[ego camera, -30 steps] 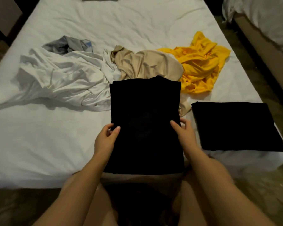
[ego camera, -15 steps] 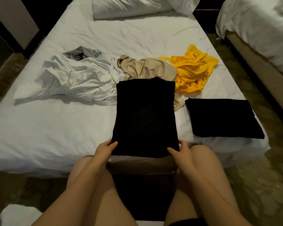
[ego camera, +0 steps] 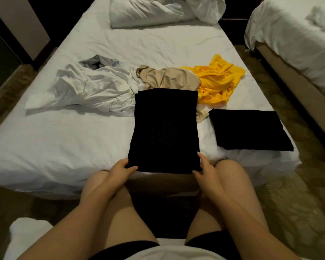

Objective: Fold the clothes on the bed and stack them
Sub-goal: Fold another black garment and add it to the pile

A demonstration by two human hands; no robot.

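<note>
A long black garment (ego camera: 165,128), folded into a narrow strip, lies on the white bed (ego camera: 64,147) in front of me. My left hand (ego camera: 120,170) pinches its near left corner and my right hand (ego camera: 204,170) pinches its near right corner, both at the bed's front edge. To the right lies a folded black garment (ego camera: 248,128), flat on the bed. Behind the strip sit a crumpled beige garment (ego camera: 167,78), a yellow garment (ego camera: 216,81), a white garment (ego camera: 90,91) and a grey garment (ego camera: 98,61).
Pillows (ego camera: 158,10) lie at the head of the bed. A second bed (ego camera: 293,34) stands to the right across a narrow floor gap. My bare knees are against the bed's front edge. A white object (ego camera: 26,239) lies on the floor at lower left.
Both hands slid down from the middle of the black strip to its near corners. The view pulled back, so the pillows and the second bed came into sight.
</note>
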